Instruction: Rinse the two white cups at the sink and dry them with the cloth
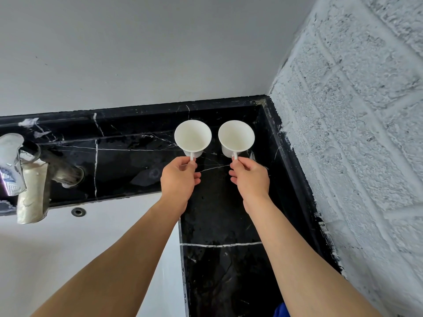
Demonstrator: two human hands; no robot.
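Two white cups stand upright side by side on the black marble counter (219,225) near the back corner. My left hand (179,179) pinches the handle of the left cup (192,137). The handle of the right cup (236,137) is pinched by my right hand (250,179). Both cups look empty inside. No cloth is in view.
The white sink basin (68,248) lies at the lower left with an overflow hole (78,211). A chrome tap (29,179) stands at the far left. A rough white brick wall (354,133) closes the right side, and a smooth grey wall (137,53) the back.
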